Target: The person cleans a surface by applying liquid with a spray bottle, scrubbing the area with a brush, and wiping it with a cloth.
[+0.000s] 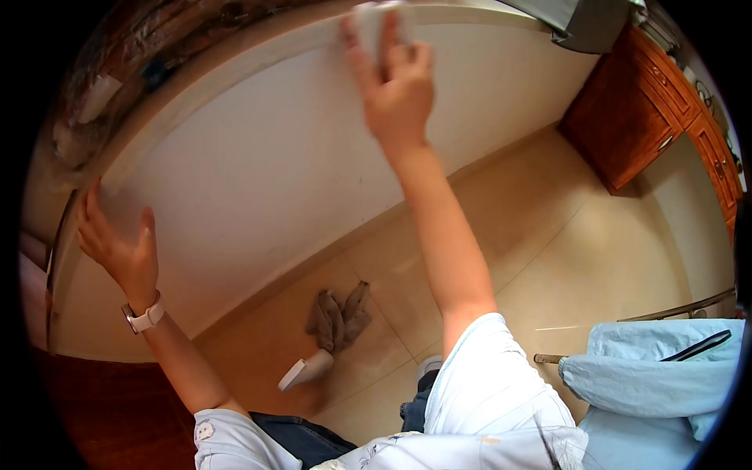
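Note:
My right hand (pixel 398 102), raised at the top middle, has its fingers on a white object (pixel 380 27), blurred, at the ledge (pixel 290 48) of a low white wall (pixel 266 157). My left hand (pixel 121 243) is at the left end of the same wall, fingers spread and near its edge, with nothing seen in it. A pale watch is on the left wrist.
A crumpled grey-brown cloth (pixel 338 317) lies on the tiled floor (pixel 392 333) near my feet. A wooden cabinet (pixel 627 110) stands at the upper right. Light blue fabric (pixel 650 368) with a dark slim object hangs over a chair at the lower right.

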Demonstrator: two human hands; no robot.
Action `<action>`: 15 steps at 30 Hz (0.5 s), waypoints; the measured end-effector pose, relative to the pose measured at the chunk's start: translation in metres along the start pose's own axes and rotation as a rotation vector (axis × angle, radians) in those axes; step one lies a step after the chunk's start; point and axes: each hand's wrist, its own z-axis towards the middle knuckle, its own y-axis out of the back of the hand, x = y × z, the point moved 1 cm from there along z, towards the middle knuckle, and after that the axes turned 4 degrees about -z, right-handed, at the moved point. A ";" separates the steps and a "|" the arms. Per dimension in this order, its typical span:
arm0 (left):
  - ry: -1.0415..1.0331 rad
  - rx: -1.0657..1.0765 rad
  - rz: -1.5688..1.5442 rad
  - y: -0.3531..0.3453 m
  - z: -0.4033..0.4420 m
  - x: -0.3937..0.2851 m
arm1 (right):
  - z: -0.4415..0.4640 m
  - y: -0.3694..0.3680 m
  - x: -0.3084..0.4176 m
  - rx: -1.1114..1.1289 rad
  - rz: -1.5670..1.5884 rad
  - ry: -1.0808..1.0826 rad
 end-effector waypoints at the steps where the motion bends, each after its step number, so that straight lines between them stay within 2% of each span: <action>1: -0.007 -0.006 0.009 -0.001 0.001 -0.001 | -0.011 -0.005 0.015 0.002 -0.039 0.167; 2: -0.013 0.001 0.009 -0.001 0.001 -0.001 | -0.018 -0.008 0.024 0.004 -0.078 0.326; 4: -0.017 0.002 0.025 -0.001 -0.001 0.001 | -0.014 -0.007 0.016 0.031 -0.167 0.292; 6: 0.006 0.026 0.024 0.000 -0.003 0.002 | 0.003 0.003 0.006 -0.111 -0.184 0.006; 8: 0.031 0.038 0.010 -0.001 -0.004 0.002 | -0.003 0.003 0.012 -0.070 -0.155 0.018; 10: -0.005 0.051 0.004 0.000 -0.002 0.000 | -0.014 0.001 0.028 0.105 -0.184 0.273; 12: -0.018 0.037 -0.003 -0.002 -0.002 0.001 | -0.006 0.001 0.024 0.103 -0.170 0.267; 14: -0.013 0.019 -0.004 -0.002 -0.005 0.002 | 0.008 0.001 0.005 -0.051 -0.129 -0.005; 15: -0.009 0.013 -0.004 -0.002 -0.003 -0.001 | 0.010 0.004 0.007 -0.065 -0.215 -0.003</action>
